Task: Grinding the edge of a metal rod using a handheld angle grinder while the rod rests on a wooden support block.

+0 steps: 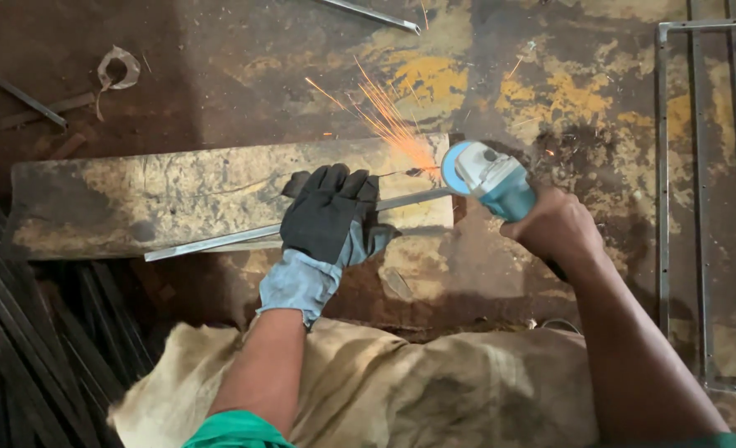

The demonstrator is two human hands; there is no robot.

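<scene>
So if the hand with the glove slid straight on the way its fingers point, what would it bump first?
Probably nothing solid at first. The left hand points up across the wooden plank; beyond its fingertips comes bare plank, then the spark stream, then the stained floor.

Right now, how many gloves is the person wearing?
1. The black and grey glove is on the left hand, pressing the metal bar onto the plank. The right hand is bare and grips the blue grinder.
</scene>
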